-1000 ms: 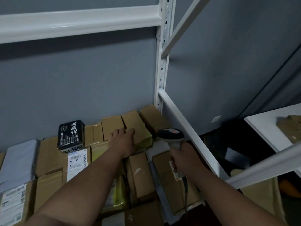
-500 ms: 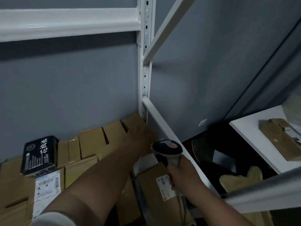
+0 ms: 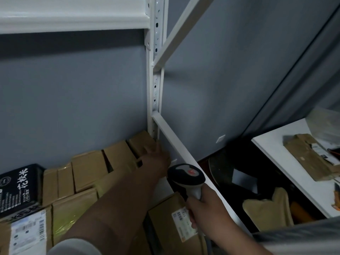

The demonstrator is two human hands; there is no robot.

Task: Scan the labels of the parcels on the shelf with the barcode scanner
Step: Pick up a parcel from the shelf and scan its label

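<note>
Where the shelf began at the far left, a black box (image 3: 17,188) with white characters sat on top of brown parcels, and just below it a parcel with a white barcode label (image 3: 27,234) lay face up, probably so that it could be read without turning. To the right ran a row of plain cardboard parcels (image 3: 90,170) packed edge to edge against the grey wall, none showing a label from where I stood.

The person's left hand (image 3: 156,157) reached far back to the corner parcel (image 3: 141,144) beside the white upright post (image 3: 155,80). It lay on the parcel's near end, yet the dim light and the wrist hid the fingers, so I could not tell whether they gripped it or only pressed on it. I judged the reach was meant to pull or tilt that parcel and expose its label.

Nearer and to the right, the right hand (image 3: 206,212) was wrapped firmly round the grip of the barcode scanner (image 3: 186,178), its head tipped down and toward the shelf's back corner, held ready. Under that hand lay a labelled parcel (image 3: 171,223), its label partly covered by the knuckles and too small to read.

Far right, a white table (image 3: 287,168) carried another brown package (image 3: 309,157), cut off by the frame edge.
</note>
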